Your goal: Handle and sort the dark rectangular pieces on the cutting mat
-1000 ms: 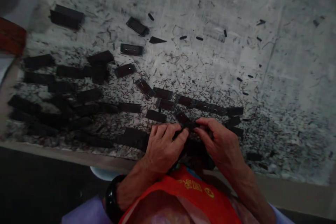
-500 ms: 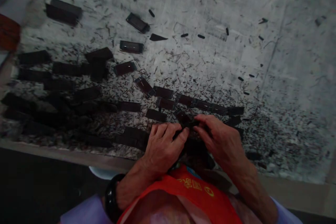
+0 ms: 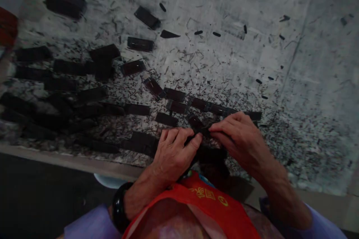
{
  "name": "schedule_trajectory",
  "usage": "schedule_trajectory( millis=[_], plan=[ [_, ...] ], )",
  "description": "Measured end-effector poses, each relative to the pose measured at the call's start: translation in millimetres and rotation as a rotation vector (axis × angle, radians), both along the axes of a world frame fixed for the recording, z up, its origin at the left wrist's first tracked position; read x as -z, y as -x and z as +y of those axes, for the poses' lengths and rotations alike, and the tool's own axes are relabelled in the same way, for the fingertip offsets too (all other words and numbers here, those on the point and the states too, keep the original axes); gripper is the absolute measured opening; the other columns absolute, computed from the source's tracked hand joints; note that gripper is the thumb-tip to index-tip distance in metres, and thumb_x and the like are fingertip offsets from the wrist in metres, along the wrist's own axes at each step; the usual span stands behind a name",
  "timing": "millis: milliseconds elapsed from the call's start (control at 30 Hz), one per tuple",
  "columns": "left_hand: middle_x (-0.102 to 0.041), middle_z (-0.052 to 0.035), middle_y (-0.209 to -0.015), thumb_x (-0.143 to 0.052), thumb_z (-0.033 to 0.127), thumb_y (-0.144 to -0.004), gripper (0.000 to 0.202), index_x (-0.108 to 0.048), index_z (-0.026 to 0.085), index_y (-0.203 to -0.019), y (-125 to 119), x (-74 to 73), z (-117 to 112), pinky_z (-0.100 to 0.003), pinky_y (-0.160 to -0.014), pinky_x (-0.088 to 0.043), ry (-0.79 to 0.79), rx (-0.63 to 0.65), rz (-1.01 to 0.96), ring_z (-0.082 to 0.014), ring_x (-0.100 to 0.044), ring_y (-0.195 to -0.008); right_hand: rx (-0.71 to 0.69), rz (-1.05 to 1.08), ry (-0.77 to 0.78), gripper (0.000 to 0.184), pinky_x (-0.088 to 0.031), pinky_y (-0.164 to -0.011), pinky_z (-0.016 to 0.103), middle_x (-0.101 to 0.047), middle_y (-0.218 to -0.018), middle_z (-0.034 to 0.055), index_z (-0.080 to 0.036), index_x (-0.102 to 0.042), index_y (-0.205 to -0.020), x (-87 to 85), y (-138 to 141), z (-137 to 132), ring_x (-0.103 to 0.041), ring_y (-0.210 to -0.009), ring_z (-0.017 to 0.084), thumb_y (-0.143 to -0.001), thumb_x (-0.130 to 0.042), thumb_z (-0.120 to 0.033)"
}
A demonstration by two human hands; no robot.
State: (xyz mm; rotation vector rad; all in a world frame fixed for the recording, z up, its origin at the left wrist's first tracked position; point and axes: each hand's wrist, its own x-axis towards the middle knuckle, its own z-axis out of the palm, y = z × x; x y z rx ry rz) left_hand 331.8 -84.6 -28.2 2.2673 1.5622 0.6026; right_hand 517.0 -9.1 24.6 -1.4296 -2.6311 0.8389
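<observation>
Possibly the likeliest slip is at the dark piece [image 3: 205, 130] between the two hands: it is small and pinched only by fingertips, so an uneven pull could bend it, tear it or flick it away. It sits low on the table [image 3: 283, 3], near the person's edge, just beside a dark block [image 3: 195, 121] with a shiny face; a knuckle brushing that block could nudge it or the row of blocks [image 3: 215, 109] beyond. Loose scraps [image 3: 305, 153] lie thick around, and some could cling to the piece or hide a dropped bit. As for pose, the left hand [image 3: 174, 147] is palm down, fingers curled and thumb pressed in, gripping the piece from the left; a black bracelet [image 3: 120, 207] circles that wrist. The right hand [image 3: 238, 134] comes in from the other side, thumb and forefinger closed in a pinch that seems to take the piece's right end, though the dimness blurs the exact contact. Both forearms angle inward over the table edge, either side of the red apron [image 3: 213, 201].
</observation>
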Motion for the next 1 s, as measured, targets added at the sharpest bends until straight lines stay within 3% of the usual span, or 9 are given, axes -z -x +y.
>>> schedule_trajectory(
  millis=[167, 800, 900, 1000],
  plan=[
    [-0.062, -0.0042, -0.093, -0.057, 0.015, -0.082, 0.026, -0.063, 0.025, -0.106, 0.3, -0.2, -1.7, -0.036, -0.072, -0.034, 0.020, 0.003, 0.006, -0.0213, -0.048, -0.083, -0.016, -0.064, 0.006, 0.006, -0.036, -0.082, 0.038, -0.067, -0.078, -0.0001, -0.024, -0.066, -0.085, 6.9, 6.9, 5.2, -0.049, -0.086, 0.022, -0.083, -0.062, -0.022],
    [-0.064, -0.0036, -0.088, -0.057, 0.015, -0.082, 0.022, -0.064, 0.022, -0.102, 2.8, -4.0, 2.2, -0.035, -0.071, -0.036, 0.001, -0.004, -0.058, -0.0200, -0.051, -0.082, 0.037, -0.094, -0.049, 0.007, -0.032, -0.078, 0.037, -0.067, -0.076, 0.0013, -0.021, -0.066, -0.085, 9.9, 11.1, -0.5, -0.050, -0.087, 0.023, -0.082, -0.059, -0.022],
    [-0.064, -0.0033, -0.085, -0.059, 0.014, -0.080, 0.021, -0.065, 0.020, -0.099, 3.3, -7.0, 2.9, -0.033, -0.074, -0.039, -0.029, -0.017, -0.137, -0.0181, -0.052, -0.080, 0.040, -0.095, -0.057, 0.008, -0.033, -0.078, 0.037, -0.068, -0.076, 0.0018, -0.021, -0.066, -0.084, 9.8, 11.2, -0.5, -0.050, -0.086, 0.023, -0.083, -0.058, -0.021],
    [-0.062, -0.0043, -0.090, -0.061, 0.017, -0.079, 0.027, -0.064, 0.024, -0.105, 0.9, -8.4, 2.7, -0.035, -0.079, -0.039, -0.028, -0.017, -0.094, -0.0193, -0.052, -0.084, 0.040, -0.092, -0.064, 0.008, -0.033, -0.078, 0.037, -0.068, -0.077, 0.0018, -0.021, -0.066, -0.085, 10.9, 11.4, -0.7, -0.051, -0.086, 0.023, -0.082, -0.058, -0.020]
  ],
)
